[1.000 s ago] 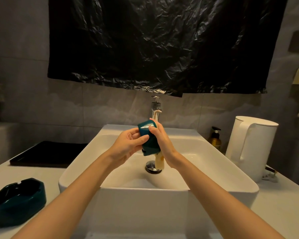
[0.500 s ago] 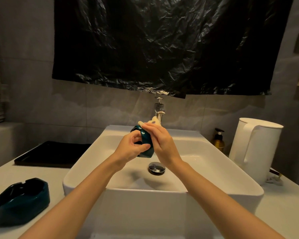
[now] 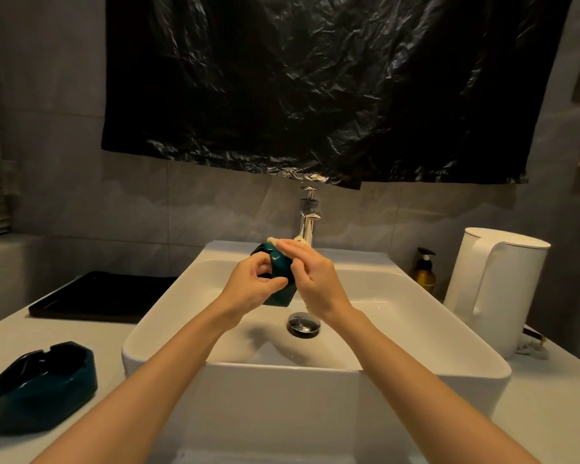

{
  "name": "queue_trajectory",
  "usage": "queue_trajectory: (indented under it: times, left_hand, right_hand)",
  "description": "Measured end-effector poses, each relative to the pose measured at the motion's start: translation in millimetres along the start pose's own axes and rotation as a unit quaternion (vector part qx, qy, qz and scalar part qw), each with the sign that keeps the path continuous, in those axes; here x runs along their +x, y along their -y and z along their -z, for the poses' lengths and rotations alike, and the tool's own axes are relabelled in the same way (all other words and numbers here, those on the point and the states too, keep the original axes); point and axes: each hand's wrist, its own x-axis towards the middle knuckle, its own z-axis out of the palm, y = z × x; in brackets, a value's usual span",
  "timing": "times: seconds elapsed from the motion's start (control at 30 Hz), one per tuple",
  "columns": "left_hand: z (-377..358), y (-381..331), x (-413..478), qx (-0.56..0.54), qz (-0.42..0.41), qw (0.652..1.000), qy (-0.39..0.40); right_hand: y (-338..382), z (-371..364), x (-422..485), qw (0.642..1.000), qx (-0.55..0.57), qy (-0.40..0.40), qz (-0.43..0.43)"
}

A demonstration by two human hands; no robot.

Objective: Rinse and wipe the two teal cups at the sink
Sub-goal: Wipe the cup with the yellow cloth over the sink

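A small teal cup (image 3: pixel 279 267) hangs above the white sink basin (image 3: pixel 399 316), just in front of the chrome tap (image 3: pixel 309 217). My left hand (image 3: pixel 250 286) grips the cup from the left, thumb across its side. My right hand (image 3: pixel 315 277) presses a pale yellow cloth (image 3: pixel 274 241) against the cup's top and right side; most of the cloth is hidden under my fingers. No water stream is visible from the tap. A second teal piece, a wide angular dish (image 3: pixel 42 385), sits on the counter at the near left.
A black tray (image 3: pixel 101 298) lies on the counter left of the basin. A white kettle (image 3: pixel 496 289) and an amber pump bottle (image 3: pixel 424 271) stand at the right. The drain plug (image 3: pixel 303 324) sits in the basin's middle. Black plastic sheeting (image 3: pixel 315 88) covers the wall above.
The cloth, hanging below the cup a second ago, now sits at the cup's top. My hands have turned the cup and shifted slightly left of the tap.
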Motion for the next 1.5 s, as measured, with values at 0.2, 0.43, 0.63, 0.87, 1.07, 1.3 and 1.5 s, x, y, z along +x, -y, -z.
queue_trajectory:
  times: [0.2, 0.43, 0.63, 0.87, 1.07, 1.3, 1.5]
  left_hand:
    - [0.7, -3.0, -0.7, -0.014, -0.027, 0.999, 0.021]
    - [-0.9, -4.0, -3.1, 0.003, -0.05, 0.999, -0.001]
    - [0.4, -1.8, -5.6, 0.042, -0.065, 0.997, 0.027]
    - [-2.9, -2.9, -4.3, 0.038, -0.085, 0.994, 0.047]
    - [-4.1, -2.5, -6.8, 0.067, -0.082, 0.992, 0.067]
    - [-7.4, -8.6, -12.0, 0.032, -0.077, 0.992, 0.099]
    - [-6.6, -9.6, -15.0, 0.001, -0.071, 0.988, 0.136]
  right_hand:
    - [4.1, -1.0, -2.8, 0.994, -0.079, 0.012, 0.072]
    - [2.3, 1.3, -4.0, 0.995, -0.08, 0.007, 0.066]
    - [-2.6, 1.1, 6.5, 1.0, 0.019, 0.004, -0.012]
    - [-0.3, 7.6, -3.4, 0.996, -0.031, -0.03, 0.084]
    - [1.4, 8.7, 7.7, 0.984, 0.139, -0.023, -0.111]
    - [12.9, 24.0, 6.9, 0.846, 0.36, 0.061, -0.389]
    - [16.9, 34.6, 2.7, 0.836, 0.357, 0.113, -0.402]
